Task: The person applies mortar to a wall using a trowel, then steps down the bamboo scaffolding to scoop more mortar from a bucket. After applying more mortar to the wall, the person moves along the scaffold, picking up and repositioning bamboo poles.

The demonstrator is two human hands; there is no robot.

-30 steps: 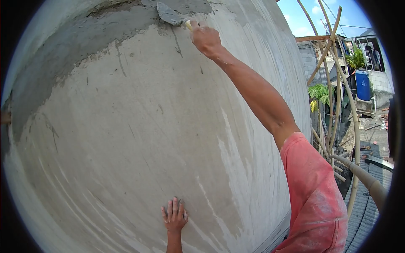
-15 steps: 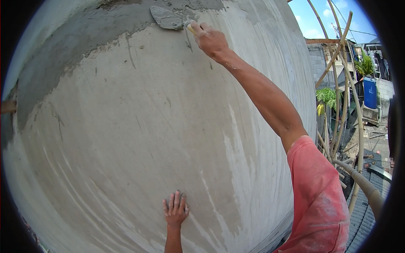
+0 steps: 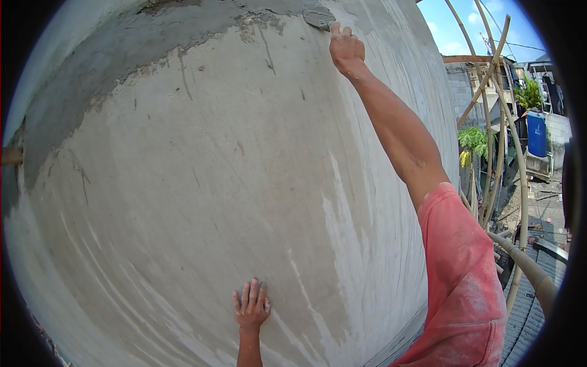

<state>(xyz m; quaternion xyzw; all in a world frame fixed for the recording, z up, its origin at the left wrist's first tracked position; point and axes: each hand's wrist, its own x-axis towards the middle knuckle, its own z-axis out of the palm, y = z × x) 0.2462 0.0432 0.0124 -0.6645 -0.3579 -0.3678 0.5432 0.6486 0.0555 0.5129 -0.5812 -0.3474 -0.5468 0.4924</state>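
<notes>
A large grey wall [image 3: 232, 183] fills most of the view, with a band of darker wet plaster [image 3: 140, 46] along its top and upper left. High on the wall, my right hand [image 3: 347, 49] is closed round the handle of a trowel [image 3: 318, 15]. The plaster-coated blade lies against the wall at the right end of the wet band; the handle is mostly hidden by my fingers. My left hand [image 3: 251, 306] rests on the wall at the bottom centre, fingers spread and holding nothing.
On the right stand crossed bamboo poles [image 3: 501, 104], with a thicker pole [image 3: 529, 269] nearer me. Beyond them are a blue barrel [image 3: 536, 134], green plants [image 3: 474, 139] and corrugated roofing [image 3: 529, 324] below. A piece of wood [image 3: 11, 155] juts out at the left edge.
My right hand and the trowel have moved right and slightly up along the wall. More plaster shows where the blade was. My left hand has stayed nearly in place.
</notes>
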